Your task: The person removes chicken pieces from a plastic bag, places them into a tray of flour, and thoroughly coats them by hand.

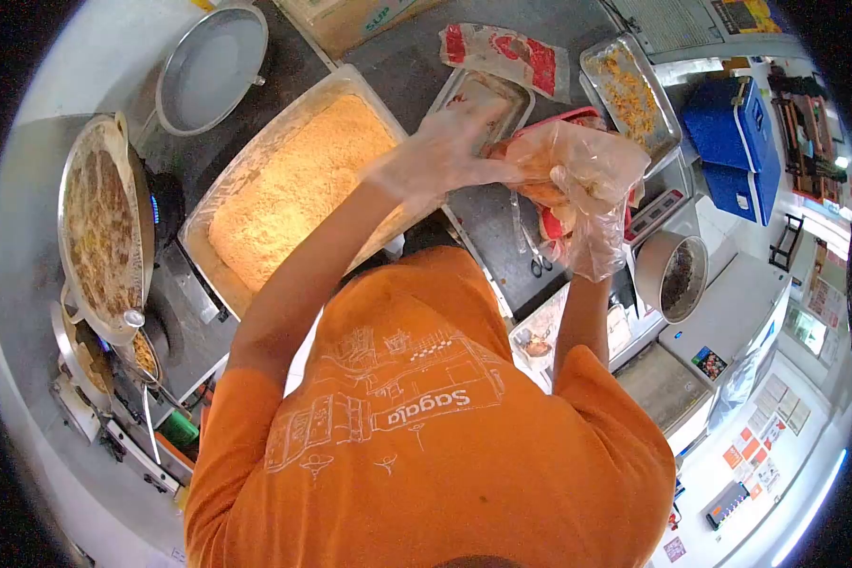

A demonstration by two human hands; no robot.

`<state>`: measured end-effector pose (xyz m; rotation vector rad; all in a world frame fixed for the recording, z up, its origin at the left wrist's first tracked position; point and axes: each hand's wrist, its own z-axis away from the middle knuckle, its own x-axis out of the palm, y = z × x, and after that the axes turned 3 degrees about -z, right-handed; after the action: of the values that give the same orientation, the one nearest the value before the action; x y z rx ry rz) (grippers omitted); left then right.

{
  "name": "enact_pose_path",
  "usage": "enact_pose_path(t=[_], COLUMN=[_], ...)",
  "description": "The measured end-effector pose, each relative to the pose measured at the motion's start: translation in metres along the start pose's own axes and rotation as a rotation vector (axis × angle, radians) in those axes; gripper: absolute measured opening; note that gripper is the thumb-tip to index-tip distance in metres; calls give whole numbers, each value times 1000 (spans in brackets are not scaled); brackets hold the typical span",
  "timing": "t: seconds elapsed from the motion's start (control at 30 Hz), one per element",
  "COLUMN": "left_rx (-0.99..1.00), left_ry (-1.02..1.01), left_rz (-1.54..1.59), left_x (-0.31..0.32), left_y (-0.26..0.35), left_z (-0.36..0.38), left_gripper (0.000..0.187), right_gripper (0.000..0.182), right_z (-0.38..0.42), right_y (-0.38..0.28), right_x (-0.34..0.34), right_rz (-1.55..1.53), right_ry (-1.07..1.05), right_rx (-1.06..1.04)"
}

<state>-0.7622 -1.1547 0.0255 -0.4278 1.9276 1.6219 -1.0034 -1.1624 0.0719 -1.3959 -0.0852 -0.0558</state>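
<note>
My left hand (440, 156), in a clear plastic glove and blurred by motion, has its fingers apart between the breading tub and the bag. Nothing shows in it. My right hand (592, 222), also gloved, is closed on a clear plastic bag (611, 156) with orange-brown contents partly visible. The bag is over a red container (554, 225), which it largely hides. Left of my hands, a large tub (194, 227) holds pale, floury breading (298, 180).
A wide pan of bubbling oil (104, 222) sits at left, with a round strainer (213, 71) behind it. Scissors (540, 263) lie near a scale (655, 213). A metal tray of yellow bits (630, 95), a pot (672, 275) and a blue cooler (729, 142) stand right.
</note>
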Motion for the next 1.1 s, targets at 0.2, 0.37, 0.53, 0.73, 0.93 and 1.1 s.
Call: enact_pose_path(t=[0.2, 0.37, 0.53, 0.73, 0.93, 1.1], left_rx=[4, -187, -8, 608, 697, 612], left_ry=[-352, -274, 13, 250, 334, 391], left_rz=[109, 252, -23, -75, -315, -349], left_x=[27, 33, 93, 90, 109, 136], left_y=[14, 21, -31, -37, -58, -67], left_z=[-67, -68, -77, -86, -87, -81], left_gripper=[56, 55, 43, 37, 37, 48], right_gripper=[55, 47, 43, 31, 31, 32], right_z=[-30, -20, -8, 15, 32, 45], right_y=[-12, 9, 16, 6, 10, 13], right_x=[-2, -5, -16, -7, -34, -60], right_rz=[-124, -200, -51, 250, 681, 557], right_ry=[-70, 111, 102, 261, 213, 96], right_rx=[71, 21, 4, 151, -121, -24])
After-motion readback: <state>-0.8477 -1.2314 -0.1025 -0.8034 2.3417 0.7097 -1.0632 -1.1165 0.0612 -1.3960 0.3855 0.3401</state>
